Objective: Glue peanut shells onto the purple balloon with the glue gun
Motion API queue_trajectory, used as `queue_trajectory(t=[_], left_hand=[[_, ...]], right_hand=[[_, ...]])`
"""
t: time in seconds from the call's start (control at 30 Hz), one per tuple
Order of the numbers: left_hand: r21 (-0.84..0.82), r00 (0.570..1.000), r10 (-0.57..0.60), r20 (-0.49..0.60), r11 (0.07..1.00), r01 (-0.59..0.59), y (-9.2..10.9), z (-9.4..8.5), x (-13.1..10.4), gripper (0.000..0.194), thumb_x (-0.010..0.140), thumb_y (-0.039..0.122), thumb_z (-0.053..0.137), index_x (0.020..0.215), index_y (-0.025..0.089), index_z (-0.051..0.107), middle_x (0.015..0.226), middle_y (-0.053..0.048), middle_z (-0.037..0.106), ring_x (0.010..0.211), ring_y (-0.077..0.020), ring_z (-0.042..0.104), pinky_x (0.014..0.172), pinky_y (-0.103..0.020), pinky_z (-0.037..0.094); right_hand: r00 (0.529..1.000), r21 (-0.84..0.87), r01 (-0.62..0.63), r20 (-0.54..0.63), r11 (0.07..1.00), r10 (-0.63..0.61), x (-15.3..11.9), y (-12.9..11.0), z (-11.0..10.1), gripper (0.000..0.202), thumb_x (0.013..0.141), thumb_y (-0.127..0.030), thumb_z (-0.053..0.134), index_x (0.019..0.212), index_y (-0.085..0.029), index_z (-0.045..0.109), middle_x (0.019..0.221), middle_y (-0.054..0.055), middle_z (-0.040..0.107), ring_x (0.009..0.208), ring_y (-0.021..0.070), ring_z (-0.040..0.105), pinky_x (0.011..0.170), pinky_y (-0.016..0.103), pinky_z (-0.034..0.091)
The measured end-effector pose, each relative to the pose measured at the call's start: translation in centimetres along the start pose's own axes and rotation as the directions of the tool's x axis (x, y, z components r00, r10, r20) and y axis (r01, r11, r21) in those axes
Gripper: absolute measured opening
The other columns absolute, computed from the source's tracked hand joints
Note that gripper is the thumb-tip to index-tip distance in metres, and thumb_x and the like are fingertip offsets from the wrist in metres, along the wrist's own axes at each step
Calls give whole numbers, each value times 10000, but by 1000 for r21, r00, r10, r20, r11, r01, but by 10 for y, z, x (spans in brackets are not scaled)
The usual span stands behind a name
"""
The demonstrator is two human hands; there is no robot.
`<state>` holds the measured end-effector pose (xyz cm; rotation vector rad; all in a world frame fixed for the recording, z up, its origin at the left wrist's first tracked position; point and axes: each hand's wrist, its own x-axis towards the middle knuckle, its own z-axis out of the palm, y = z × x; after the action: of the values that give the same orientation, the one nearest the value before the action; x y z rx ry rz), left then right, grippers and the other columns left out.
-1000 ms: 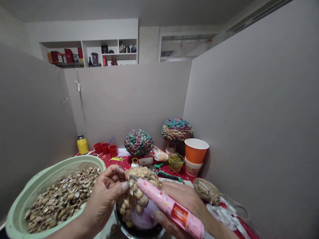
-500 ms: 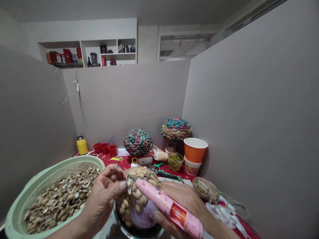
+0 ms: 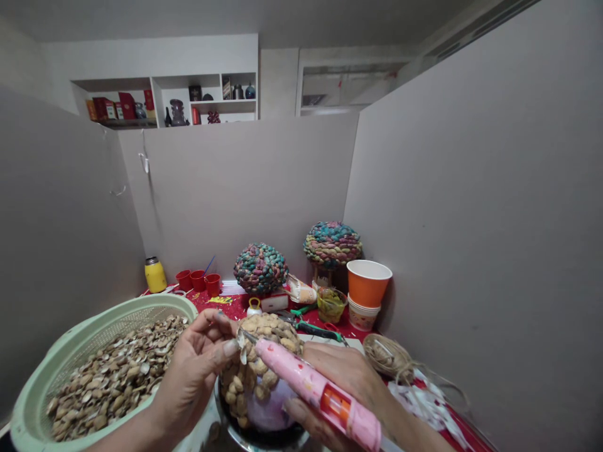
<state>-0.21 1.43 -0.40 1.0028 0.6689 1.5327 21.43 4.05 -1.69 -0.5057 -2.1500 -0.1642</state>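
A pink glue gun (image 3: 301, 380) is gripped in my right hand (image 3: 342, 376), its metal tip pointing up and left. My left hand (image 3: 205, 358) pinches a small pale shell piece (image 3: 242, 348) right at that tip. Behind and below them is a rounded form (image 3: 273, 411) with a smooth purplish surface, partly covered in peanut shells (image 3: 277, 329). The form rests in a dark bowl with a shiny rim (image 3: 249, 444). To the left, a green plastic basket (image 3: 28, 402) holds a heap of shell halves (image 3: 113, 376).
Two multicoloured shell-covered domes (image 3: 260, 269) (image 3: 332, 243) stand at the back. Around them are red cups (image 3: 213, 285), a yellow bottle (image 3: 155, 275), an orange paper bucket (image 3: 369, 284), green-handled pliers (image 3: 320, 331) and a twine coil (image 3: 389, 359). Grey partitions (image 3: 235, 188) enclose the table.
Both hands keep nearly the same pose. The shell piece and glue gun tip have shifted very slightly to the left.
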Motion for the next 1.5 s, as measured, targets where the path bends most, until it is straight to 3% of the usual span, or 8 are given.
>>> queue_trajectory(t=[0.37, 0.53, 0.73, 1.2, 1.5], left_hand=[[9, 1000, 16, 9, 1000, -17, 0, -2, 0, 232, 732, 113, 785, 904, 208, 663, 854, 12, 667, 774, -105, 600, 728, -191, 506], [3, 1000, 26, 4, 1000, -26, 0, -1, -1, 225, 732, 111, 784, 898, 207, 667, 844, 9, 667, 771, -110, 605, 729, -197, 508], [-7, 999, 37, -6, 999, -37, 2, 0, -1, 239, 717, 110, 797, 898, 208, 676, 848, 11, 671, 769, -104, 609, 726, -180, 506], [3, 998, 48, -35, 999, -48, 6, 4, -1, 238, 681, 131, 826, 860, 199, 684, 820, 12, 679, 762, -105, 609, 719, -175, 502], [7, 997, 58, -49, 998, -57, 5, 3, 1, 248, 670, 141, 832, 862, 205, 690, 831, 9, 674, 768, -116, 610, 719, -188, 502]], right_hand=[[1000, 25, -15, -3, 1000, 15, 1, -3, -1, 368, 956, -413, 412, 686, -188, 521, 584, -4, 512, 487, 121, 422, 469, 264, 282], [997, 32, -43, 61, 999, 41, -2, 0, -1, 351, 935, -436, 431, 749, -180, 583, 619, 16, 547, 525, 142, 487, 487, 264, 353], [997, 12, -48, 56, 999, 47, -3, -1, -1, 366, 944, -440, 411, 731, -189, 571, 629, 23, 547, 551, 149, 511, 534, 260, 407], [1000, -23, -21, 13, 1000, 21, 1, -3, -1, 418, 967, -435, 397, 649, -185, 504, 570, -8, 501, 469, 111, 419, 450, 261, 292], [998, -102, 10, 63, 995, -4, -1, -5, 1, 436, 994, -451, 343, 702, -189, 531, 599, 0, 506, 526, 130, 476, 507, 265, 335]])
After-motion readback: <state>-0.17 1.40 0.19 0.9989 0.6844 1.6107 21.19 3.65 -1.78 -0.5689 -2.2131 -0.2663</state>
